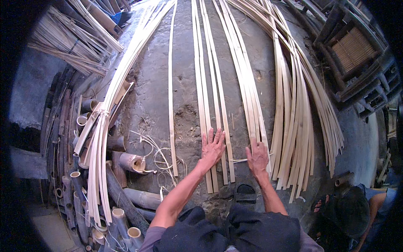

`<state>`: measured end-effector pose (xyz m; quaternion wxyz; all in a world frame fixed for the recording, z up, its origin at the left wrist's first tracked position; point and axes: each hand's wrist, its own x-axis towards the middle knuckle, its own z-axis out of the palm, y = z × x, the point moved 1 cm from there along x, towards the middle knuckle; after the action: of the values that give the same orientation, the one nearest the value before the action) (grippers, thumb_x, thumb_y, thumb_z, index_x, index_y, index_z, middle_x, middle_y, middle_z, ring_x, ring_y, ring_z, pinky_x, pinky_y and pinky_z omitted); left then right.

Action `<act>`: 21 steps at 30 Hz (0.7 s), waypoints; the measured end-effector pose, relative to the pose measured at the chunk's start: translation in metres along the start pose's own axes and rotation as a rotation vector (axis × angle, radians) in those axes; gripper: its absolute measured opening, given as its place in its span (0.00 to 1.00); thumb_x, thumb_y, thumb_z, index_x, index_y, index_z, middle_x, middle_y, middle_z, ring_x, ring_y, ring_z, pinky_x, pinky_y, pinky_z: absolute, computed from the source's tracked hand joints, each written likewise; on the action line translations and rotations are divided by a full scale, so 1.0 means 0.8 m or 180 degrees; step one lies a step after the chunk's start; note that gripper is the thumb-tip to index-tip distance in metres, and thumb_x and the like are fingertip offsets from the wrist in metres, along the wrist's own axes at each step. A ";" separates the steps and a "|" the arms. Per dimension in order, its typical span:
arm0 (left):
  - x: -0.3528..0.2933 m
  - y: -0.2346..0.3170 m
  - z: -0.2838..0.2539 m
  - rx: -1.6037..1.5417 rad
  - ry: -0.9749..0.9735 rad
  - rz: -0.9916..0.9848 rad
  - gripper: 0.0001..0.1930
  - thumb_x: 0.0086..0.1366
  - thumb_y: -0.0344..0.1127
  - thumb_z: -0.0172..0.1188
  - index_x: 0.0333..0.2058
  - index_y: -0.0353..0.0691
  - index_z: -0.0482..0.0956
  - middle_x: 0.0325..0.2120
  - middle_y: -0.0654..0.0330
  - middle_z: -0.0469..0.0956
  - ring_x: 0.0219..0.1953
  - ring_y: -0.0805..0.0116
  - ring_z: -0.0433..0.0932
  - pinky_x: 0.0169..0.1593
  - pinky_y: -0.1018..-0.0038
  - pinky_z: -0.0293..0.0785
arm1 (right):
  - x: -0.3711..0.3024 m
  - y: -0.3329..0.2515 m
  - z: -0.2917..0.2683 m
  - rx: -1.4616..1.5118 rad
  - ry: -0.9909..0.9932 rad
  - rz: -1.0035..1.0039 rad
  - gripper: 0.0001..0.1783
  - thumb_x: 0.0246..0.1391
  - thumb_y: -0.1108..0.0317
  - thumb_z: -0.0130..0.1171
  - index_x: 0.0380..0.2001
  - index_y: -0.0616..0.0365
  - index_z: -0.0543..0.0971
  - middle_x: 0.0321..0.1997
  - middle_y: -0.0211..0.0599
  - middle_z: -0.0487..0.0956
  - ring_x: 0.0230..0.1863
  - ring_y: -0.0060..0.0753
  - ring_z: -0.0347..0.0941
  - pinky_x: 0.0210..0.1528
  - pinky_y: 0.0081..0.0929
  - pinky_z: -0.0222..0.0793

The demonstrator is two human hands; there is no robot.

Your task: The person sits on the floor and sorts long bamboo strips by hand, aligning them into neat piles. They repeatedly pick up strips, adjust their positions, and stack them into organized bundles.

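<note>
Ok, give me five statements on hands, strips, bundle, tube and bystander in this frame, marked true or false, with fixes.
1. The left hand lies over pale strips near the middle. True.
2. The right hand is on the tied bundle. False: it is at a strip group right of centre; the tied bundle is well to the left.
3. A cut bamboo tube lies left of both hands. True.
4. Both hands wear gloves. False: both are bare.
5. Another person shows at lower right. True.

pitted grey floor [184, 67]; dark furniture [329, 27] with woven panel [353, 49], right; light brighter ahead
</note>
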<state>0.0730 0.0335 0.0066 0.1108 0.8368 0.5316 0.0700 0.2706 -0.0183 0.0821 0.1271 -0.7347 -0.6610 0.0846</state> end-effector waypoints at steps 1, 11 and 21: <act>0.002 0.007 -0.004 -0.0027 -0.0063 -0.0035 0.33 0.67 0.51 0.47 0.67 0.48 0.52 0.69 0.56 0.44 0.71 0.52 0.37 0.68 0.44 0.35 | -0.001 0.025 0.009 -0.0145 -0.0019 0.0115 0.29 0.52 0.57 0.60 0.55 0.60 0.69 0.43 0.48 0.72 0.44 0.50 0.71 0.44 0.44 0.69; -0.006 0.028 -0.002 0.0065 -0.0037 0.0036 0.40 0.62 0.56 0.51 0.67 0.40 0.51 0.69 0.50 0.42 0.72 0.56 0.36 0.69 0.49 0.30 | -0.007 0.021 -0.011 0.0764 -0.0056 0.0544 0.29 0.54 0.62 0.59 0.57 0.63 0.69 0.37 0.52 0.76 0.37 0.53 0.74 0.40 0.42 0.70; -0.012 0.021 -0.004 -0.0178 0.0001 0.0106 0.39 0.64 0.55 0.49 0.67 0.39 0.51 0.69 0.52 0.42 0.72 0.57 0.38 0.70 0.51 0.31 | -0.040 -0.022 0.002 0.1936 -0.0197 0.0682 0.31 0.63 0.55 0.51 0.63 0.64 0.62 0.28 0.59 0.76 0.25 0.34 0.75 0.28 0.33 0.69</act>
<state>0.0829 0.0178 0.0143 0.1329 0.8421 0.5155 0.0869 0.2496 -0.0479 0.0843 0.3110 -0.7255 -0.5278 0.3135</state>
